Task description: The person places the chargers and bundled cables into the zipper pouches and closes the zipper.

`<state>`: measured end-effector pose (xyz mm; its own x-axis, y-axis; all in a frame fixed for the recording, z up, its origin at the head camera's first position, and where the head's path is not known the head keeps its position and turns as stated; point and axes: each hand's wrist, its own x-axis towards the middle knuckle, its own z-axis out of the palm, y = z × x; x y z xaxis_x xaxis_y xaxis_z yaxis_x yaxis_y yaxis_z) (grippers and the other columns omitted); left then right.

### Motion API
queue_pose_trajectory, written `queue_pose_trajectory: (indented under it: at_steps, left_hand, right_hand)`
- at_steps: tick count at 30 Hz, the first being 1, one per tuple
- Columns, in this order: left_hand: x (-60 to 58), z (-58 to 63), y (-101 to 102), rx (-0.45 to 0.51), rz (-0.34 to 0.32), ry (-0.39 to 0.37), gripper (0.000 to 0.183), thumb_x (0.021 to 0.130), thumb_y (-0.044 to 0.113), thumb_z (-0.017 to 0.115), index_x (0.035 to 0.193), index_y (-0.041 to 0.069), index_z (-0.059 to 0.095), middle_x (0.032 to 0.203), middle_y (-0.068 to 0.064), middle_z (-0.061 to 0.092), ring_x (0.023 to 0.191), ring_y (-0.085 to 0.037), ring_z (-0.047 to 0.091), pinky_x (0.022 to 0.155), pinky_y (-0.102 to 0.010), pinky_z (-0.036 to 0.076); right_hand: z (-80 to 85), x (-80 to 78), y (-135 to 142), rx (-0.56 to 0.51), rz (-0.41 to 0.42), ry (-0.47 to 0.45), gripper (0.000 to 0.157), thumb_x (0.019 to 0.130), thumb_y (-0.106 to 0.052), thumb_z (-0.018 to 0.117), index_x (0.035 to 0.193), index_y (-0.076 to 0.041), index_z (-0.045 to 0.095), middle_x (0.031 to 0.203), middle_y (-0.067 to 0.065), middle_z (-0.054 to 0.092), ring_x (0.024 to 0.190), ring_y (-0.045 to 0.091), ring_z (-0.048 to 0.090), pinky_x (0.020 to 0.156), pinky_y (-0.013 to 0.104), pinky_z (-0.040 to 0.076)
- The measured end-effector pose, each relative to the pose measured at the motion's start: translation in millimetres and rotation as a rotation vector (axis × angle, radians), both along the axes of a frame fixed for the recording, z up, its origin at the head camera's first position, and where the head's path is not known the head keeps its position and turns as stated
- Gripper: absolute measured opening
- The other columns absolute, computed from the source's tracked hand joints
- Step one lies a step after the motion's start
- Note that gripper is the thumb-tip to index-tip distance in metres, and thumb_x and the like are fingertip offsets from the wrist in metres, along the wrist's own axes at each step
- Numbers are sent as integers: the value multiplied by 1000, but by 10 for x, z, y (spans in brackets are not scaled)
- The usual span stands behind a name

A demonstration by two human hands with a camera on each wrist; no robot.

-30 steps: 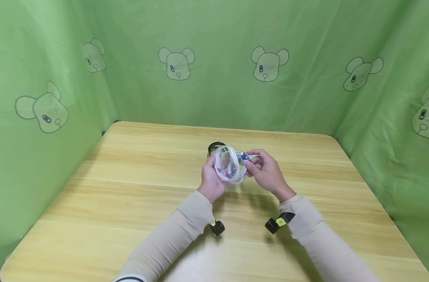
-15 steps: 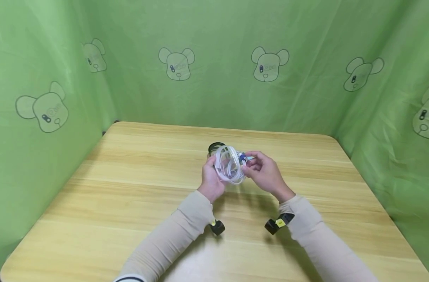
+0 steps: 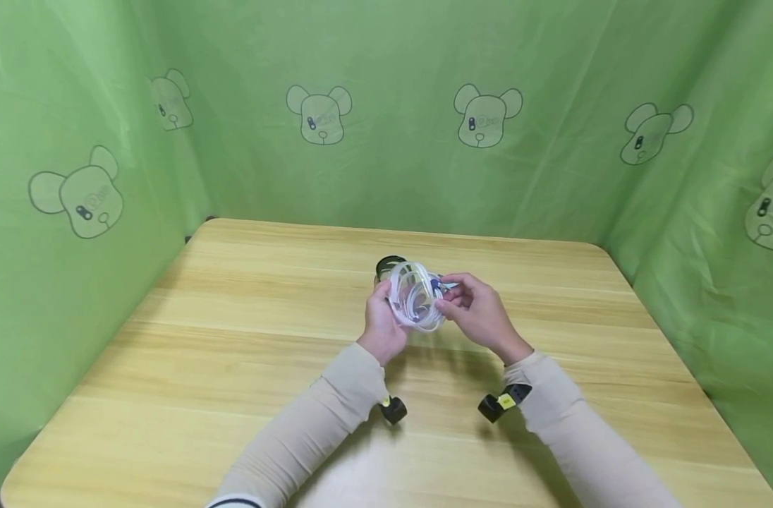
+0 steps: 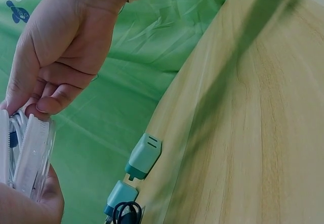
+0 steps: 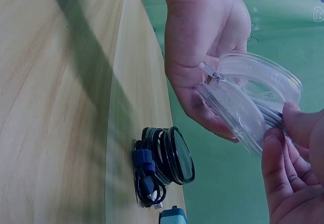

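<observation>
My left hand (image 3: 383, 321) grips a clear round zip case (image 5: 238, 110) from its left side, above the table. The case's zipper is undone and its two halves are spread apart. My right hand (image 3: 482, 312) pinches a coiled white cable (image 5: 272, 116) between thumb and fingers at the case's opening. Part of the coil lies between the halves, visible through the clear wall. A blue strap (image 3: 435, 283) is wrapped round the cable, close to the right fingertips. In the left wrist view, the right hand (image 4: 66, 41) reaches down to the case (image 4: 33, 145) from above.
Behind the hands on the wooden table (image 3: 266, 395) stands a black-rimmed round case (image 5: 179, 155). Beside it lies a coiled black cable (image 5: 147, 181) with a blue strap. Two teal chargers (image 4: 144, 155) rest nearby. Green curtains (image 3: 399, 183) surround the table.
The right hand has shifted slightly left with the white cable, bringing the coil and its blue strap further into the opened case. The left hand has stayed nearly still.
</observation>
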<state>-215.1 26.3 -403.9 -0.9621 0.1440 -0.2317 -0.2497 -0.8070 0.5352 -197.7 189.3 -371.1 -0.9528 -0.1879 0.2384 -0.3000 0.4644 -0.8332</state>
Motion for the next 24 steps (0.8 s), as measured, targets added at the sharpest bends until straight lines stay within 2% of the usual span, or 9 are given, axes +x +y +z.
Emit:
queue_pose_trajectory:
  at_steps: [8, 16, 24]
  left_hand:
    - [11, 5, -3, 17, -29, -7, 51, 101, 31, 32, 148, 10, 29, 147, -18, 40, 135, -35, 37, 111, -48, 32]
    - [8, -14, -3, -7, -26, -36, 45, 101, 33, 36, 140, 11, 41, 140, -15, 49, 133, -34, 41, 106, -46, 38]
    - [3, 1, 5, -3, -44, -15, 50, 101, 33, 34, 144, 7, 38, 145, -16, 44, 135, -34, 37, 110, -46, 35]
  right_hand:
    - [-43, -22, 17, -22, -5, -18, 36, 85, 1, 71, 118, 4, 57, 93, 17, 65, 77, 20, 64, 67, 29, 59]
    - [-46, 2, 28, -23, 13, -22, 42, 84, 4, 70, 123, 5, 55, 95, 17, 65, 81, 25, 64, 69, 25, 58]
    - [-64, -28, 26, -19, -6, 2, 40, 84, 4, 70, 121, 4, 56, 92, 16, 64, 78, 24, 64, 66, 26, 58]
